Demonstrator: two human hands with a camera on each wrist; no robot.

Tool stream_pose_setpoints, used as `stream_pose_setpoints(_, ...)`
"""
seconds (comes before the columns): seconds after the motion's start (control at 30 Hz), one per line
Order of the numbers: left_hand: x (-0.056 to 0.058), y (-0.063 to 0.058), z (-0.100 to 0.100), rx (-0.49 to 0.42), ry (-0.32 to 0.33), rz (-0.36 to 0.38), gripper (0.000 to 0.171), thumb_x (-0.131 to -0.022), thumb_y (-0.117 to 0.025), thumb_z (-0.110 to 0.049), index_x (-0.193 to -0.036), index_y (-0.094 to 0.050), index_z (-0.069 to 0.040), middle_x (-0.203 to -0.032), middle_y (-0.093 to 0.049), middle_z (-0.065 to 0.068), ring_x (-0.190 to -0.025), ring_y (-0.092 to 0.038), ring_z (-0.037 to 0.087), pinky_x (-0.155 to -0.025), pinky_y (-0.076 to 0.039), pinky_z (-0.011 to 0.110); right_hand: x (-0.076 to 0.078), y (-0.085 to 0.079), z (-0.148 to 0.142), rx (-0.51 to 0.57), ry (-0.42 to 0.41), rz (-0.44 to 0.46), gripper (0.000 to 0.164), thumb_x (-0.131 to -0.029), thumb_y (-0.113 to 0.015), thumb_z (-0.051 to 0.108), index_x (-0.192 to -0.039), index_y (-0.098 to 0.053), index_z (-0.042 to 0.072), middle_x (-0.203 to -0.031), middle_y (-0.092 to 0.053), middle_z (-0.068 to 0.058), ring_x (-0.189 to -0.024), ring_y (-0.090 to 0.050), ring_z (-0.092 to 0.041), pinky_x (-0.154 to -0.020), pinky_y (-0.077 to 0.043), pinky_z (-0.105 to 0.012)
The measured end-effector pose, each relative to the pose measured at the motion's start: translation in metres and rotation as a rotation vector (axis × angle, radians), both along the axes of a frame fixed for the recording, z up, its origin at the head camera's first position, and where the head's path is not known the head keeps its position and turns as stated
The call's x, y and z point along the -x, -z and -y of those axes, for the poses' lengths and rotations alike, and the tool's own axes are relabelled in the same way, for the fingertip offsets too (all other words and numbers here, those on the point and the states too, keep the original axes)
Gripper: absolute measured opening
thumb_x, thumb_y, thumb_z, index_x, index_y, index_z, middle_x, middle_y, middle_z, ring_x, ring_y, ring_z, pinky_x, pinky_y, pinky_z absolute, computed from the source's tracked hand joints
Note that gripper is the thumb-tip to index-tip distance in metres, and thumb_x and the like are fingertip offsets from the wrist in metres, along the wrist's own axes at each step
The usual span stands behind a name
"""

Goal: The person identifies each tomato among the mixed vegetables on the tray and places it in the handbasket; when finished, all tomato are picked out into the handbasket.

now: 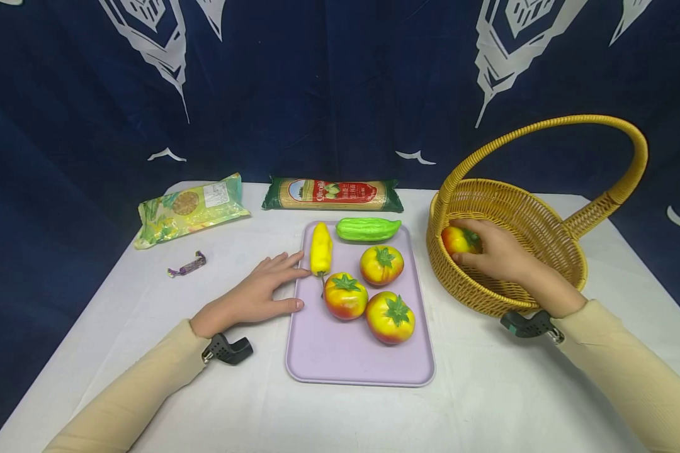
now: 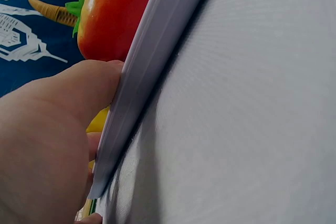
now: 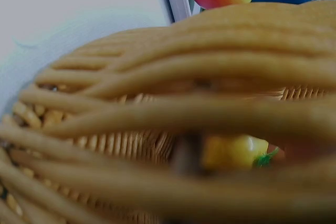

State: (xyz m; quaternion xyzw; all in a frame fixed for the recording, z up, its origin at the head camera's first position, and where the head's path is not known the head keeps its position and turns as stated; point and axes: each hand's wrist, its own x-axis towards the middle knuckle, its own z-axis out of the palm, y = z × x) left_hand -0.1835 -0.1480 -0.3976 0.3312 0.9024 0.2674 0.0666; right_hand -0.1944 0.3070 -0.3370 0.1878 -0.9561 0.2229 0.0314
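Note:
Inside the yellow wicker basket point(image 1: 459, 286), my right hand point(image 1: 498, 253) grips a yellow-red tomato point(image 1: 456, 240) with a green leafy top, fingers behind it and thumb in front. In the right wrist view that tomato point(image 3: 231, 151) shows through the blurred weave. My left hand point(image 1: 255, 292) lies at the left edge of the lilac tray point(image 1: 357, 368), fingers extended. In the left wrist view its thumb touches the tray's rim point(image 2: 139, 51). Three more tomatoes point(image 1: 382, 265) sit on the tray, with a yellow pepper point(image 1: 320, 248) and a green bitter melon point(image 1: 368, 229).
Behind the tray lies a pasta packet point(image 1: 340, 195). A green-yellow bag point(image 1: 192, 207) and a purple-wrapped candy point(image 1: 188, 265) are on the left of the white table. The basket's tall handle point(image 1: 578, 119) arches above its opening. A dark blue curtain point(image 1: 328, 82) hangs behind.

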Motion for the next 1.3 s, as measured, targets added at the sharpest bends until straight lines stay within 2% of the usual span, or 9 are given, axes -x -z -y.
stream_pose_setpoints(0.2,0.0,0.001,0.0,0.001,0.001,-0.002,0.058,-0.091,-0.071,-0.041,-0.143,-0.059,-0.017,-0.168,-0.031,0.012,-0.155,-0.023,0.047,-0.125,-0.012,0.069,0.0,-0.001,-0.001,0.02,-0.004,0.003,0.062,-0.087,-0.077,0.014,-0.142,-0.052,-0.003,-0.141,-0.054,-0.033,-0.126,-0.051,-0.051,-0.103,-0.043,-0.065)
stream_pose_setpoints(0.6,-0.001,0.001,0.0,0.003,0.0,0.003,0.058,-0.091,-0.071,-0.041,-0.143,-0.059,-0.017,-0.168,-0.03,0.012,-0.155,-0.023,0.047,-0.125,-0.012,0.069,-0.004,-0.007,-0.001,0.009,0.033,0.028,0.065,-0.089,-0.076,0.021,-0.145,-0.05,0.0,-0.144,-0.051,-0.032,-0.129,-0.049,-0.052,-0.104,-0.041,-0.07)
stream_pose_setpoints(0.8,-0.002,0.002,0.001,0.002,-0.003,0.004,0.058,-0.091,-0.071,-0.041,-0.143,-0.059,-0.018,-0.168,-0.03,0.011,-0.155,-0.023,0.047,-0.125,-0.012,0.069,-0.007,-0.011,-0.001,0.001,0.039,0.028,0.069,-0.09,-0.075,0.022,-0.149,-0.046,0.001,-0.149,-0.048,-0.031,-0.136,-0.044,-0.053,-0.109,-0.037,-0.071)
stream_pose_setpoints(1.0,-0.001,0.002,0.0,0.007,0.004,-0.004,0.059,-0.092,-0.07,-0.042,-0.144,-0.058,-0.017,-0.168,-0.03,0.012,-0.155,-0.023,0.047,-0.124,-0.012,0.07,-0.018,-0.027,0.001,-0.001,0.072,0.027,0.07,-0.092,-0.074,0.023,-0.152,-0.043,0.005,-0.152,-0.046,-0.028,-0.139,-0.042,-0.051,-0.109,-0.036,-0.072)
stream_pose_setpoints(1.07,0.0,0.0,0.0,0.006,0.005,-0.007,0.059,-0.092,-0.07,-0.042,-0.144,-0.058,-0.017,-0.168,-0.03,0.012,-0.155,-0.022,0.047,-0.125,-0.012,0.069,-0.023,-0.033,0.002,0.006,0.072,0.011,0.071,-0.092,-0.074,0.024,-0.153,-0.043,0.007,-0.153,-0.046,-0.027,-0.137,-0.044,-0.051,-0.106,-0.039,-0.071)
stream_pose_setpoints(1.2,0.0,-0.001,0.0,0.006,0.002,-0.01,0.059,-0.091,-0.071,-0.041,-0.144,-0.058,-0.017,-0.168,-0.03,0.011,-0.155,-0.022,0.047,-0.125,-0.012,0.069,-0.034,-0.044,0.006,0.028,0.031,-0.035,0.072,-0.091,-0.076,0.023,-0.153,-0.043,0.007,-0.153,-0.046,-0.026,-0.134,-0.047,-0.05,-0.099,-0.045,-0.07)
stream_pose_setpoints(1.3,0.0,-0.001,0.0,0.006,0.002,-0.008,0.059,-0.091,-0.071,-0.041,-0.144,-0.059,-0.016,-0.168,-0.03,0.012,-0.155,-0.022,0.048,-0.125,-0.012,0.069,-0.043,-0.049,0.011,0.033,-0.006,-0.073,0.07,-0.089,-0.078,0.02,-0.15,-0.047,0.007,-0.151,-0.049,-0.024,-0.134,-0.047,-0.049,-0.1,-0.045,-0.071)
